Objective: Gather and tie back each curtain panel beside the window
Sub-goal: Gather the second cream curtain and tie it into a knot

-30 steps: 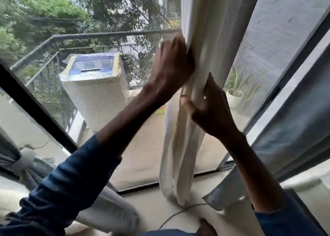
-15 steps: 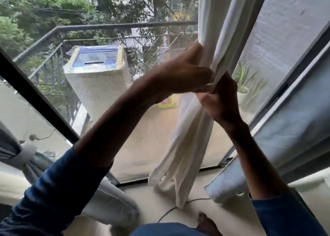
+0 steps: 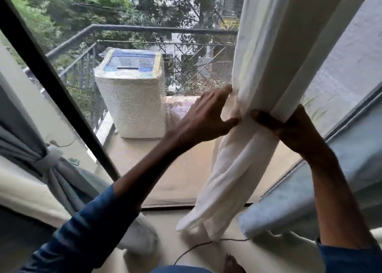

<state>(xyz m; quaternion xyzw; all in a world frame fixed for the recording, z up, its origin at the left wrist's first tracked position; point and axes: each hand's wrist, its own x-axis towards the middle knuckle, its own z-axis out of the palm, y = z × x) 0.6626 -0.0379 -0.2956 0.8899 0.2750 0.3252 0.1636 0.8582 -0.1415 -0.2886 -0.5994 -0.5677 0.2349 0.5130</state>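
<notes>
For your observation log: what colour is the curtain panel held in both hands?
Plain cream-white curtain panel, clearest in the head view.

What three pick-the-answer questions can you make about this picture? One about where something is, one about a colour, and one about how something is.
1. Where is the washing machine?
A. on the balcony
B. indoors by the foot
C. up on the railing

2. What colour is the middle curtain that the right hand grips?
A. red
B. white
C. black

3. How is the grey curtain on the left?
A. spread out flat
B. fallen off
C. bunched and tied with a white band

Answers: 1 A, it stands outdoors; 2 B, its folds look creamy white; 3 C, the band cinches it in.
</notes>
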